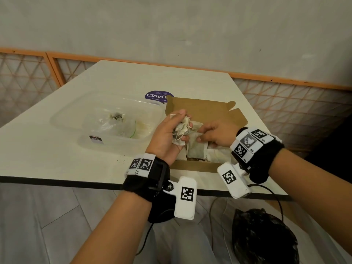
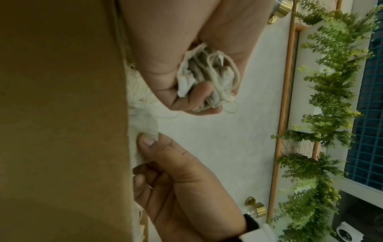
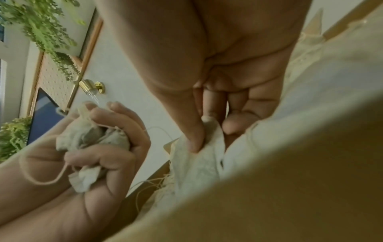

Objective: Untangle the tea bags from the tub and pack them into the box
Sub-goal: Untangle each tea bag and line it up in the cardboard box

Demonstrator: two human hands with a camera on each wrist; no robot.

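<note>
My left hand (image 1: 171, 134) grips a tangled clump of tea bags (image 1: 182, 130) with looped strings, held just above the left side of the open brown cardboard box (image 1: 209, 111). The same clump (image 2: 207, 78) fills the left wrist view, and it shows in the right wrist view as a bundle (image 3: 93, 139) in the fist. My right hand (image 1: 215, 134) pinches a flat tea bag (image 1: 196, 147) between thumb and fingers over the box; that tea bag (image 3: 199, 163) lies against others inside. The clear plastic tub (image 1: 106, 119) stands left of the box with a little residue and plastic in it.
A purple round sticker (image 1: 158, 96) lies on the white table (image 1: 57, 149) behind the box. The table's front edge runs just under my wrists. A black plastic bag (image 1: 264, 237) sits on the floor at lower right. Cables hang from the wrist cameras.
</note>
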